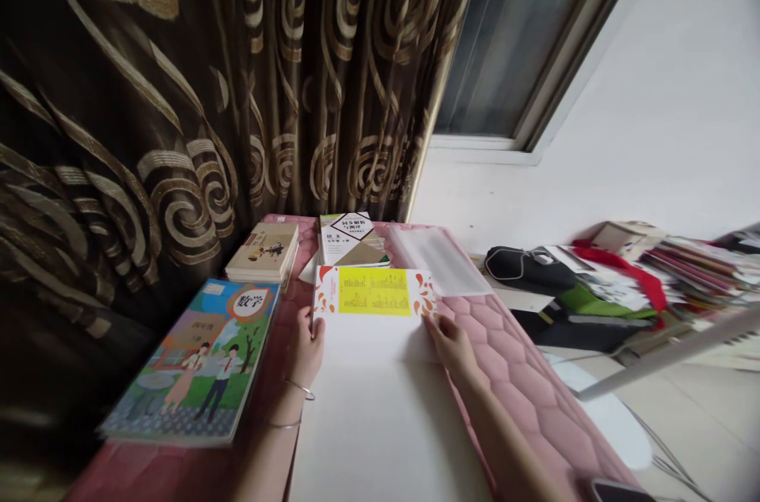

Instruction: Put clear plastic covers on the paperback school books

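Observation:
A large white sheet of paper [380, 423] stretches from the bottom of the view up to a printed strip with a yellow panel [374, 290] and orange petal shapes. I cannot tell whether the strip belongs to the same sheet or to a book under it. My left hand [307, 345] pinches the left edge just below the strip, a thin bangle on its wrist. On the opposite edge, my right hand [452, 345] grips with thumb and fingers. Just beyond lies a white workbook [350, 241]. Left of my hands is a stack topped by a blue-and-green math textbook [199, 363].
A pink quilted cover [528, 387] lies beneath everything. Smaller beige books [263, 251] are stacked at the back left, clear plastic sheets [442, 260] at the back right. A dark phone-like object [617, 491] sits bottom right. Patterned curtains [332, 74] hang behind.

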A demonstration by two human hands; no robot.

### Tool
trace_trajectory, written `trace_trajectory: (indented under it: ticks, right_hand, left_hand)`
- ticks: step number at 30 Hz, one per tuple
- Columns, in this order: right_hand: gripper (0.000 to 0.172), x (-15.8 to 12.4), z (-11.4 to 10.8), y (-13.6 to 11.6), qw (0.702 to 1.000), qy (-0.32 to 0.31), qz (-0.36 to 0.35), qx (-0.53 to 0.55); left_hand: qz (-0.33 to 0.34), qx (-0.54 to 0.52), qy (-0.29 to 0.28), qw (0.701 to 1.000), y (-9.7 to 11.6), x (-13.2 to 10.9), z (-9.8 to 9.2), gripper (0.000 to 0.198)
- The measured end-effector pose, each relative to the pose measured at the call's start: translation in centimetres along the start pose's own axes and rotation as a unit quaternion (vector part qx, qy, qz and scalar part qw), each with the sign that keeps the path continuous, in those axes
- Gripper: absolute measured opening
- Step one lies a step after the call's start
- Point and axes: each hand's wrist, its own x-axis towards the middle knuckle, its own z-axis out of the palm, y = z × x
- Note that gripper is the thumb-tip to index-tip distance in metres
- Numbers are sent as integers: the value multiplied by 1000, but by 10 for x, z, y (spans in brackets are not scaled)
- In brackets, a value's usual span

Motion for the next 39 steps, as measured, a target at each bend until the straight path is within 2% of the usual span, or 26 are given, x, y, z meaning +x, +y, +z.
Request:
trace_trajectory:
  ticks: [3, 7, 15, 19, 24, 28, 31, 35, 37, 39]
  right_hand:
    - [36, 6, 6, -2, 997, 1, 24, -75]
    - [27, 10, 13, -2, 993, -8, 42, -110]
    - [30, 17, 21, 7, 981, -41, 48, -183]
    - [30, 15, 25, 5, 974, -38, 46, -217]
    - [39, 8, 29, 3, 968, -27, 52, -242]
    - [38, 7, 27, 1, 966, -45, 47, -250]
    - [37, 7, 26, -1, 964, -60, 45, -254]
    - [35, 5, 25, -4, 964, -73, 35, -253]
    - [35, 3, 25, -5, 961, -79, 28, -262]
    - [37, 2, 25, -7, 959, -78, 22, -272]
  left_hand:
    - [-15, 44, 0, 999, -5, 1, 1, 28]
    - [-27, 89, 7, 996, -8, 3, 2, 30]
    - [7, 159, 41, 986, -15, 3, 4, 42]
    - [4, 198, 29, 980, -15, 2, 5, 43]
    - [0, 205, 15, 979, -9, 0, 6, 38]
    - [18, 204, 8, 979, -3, 1, 7, 40]
    - [7, 205, 1, 979, 0, 2, 8, 44]
    - [-1, 252, 1, 968, 5, -1, 9, 44]
    - [18, 292, -3, 956, 11, -4, 11, 39]
    - [76, 339, -57, 936, 19, -9, 15, 37]
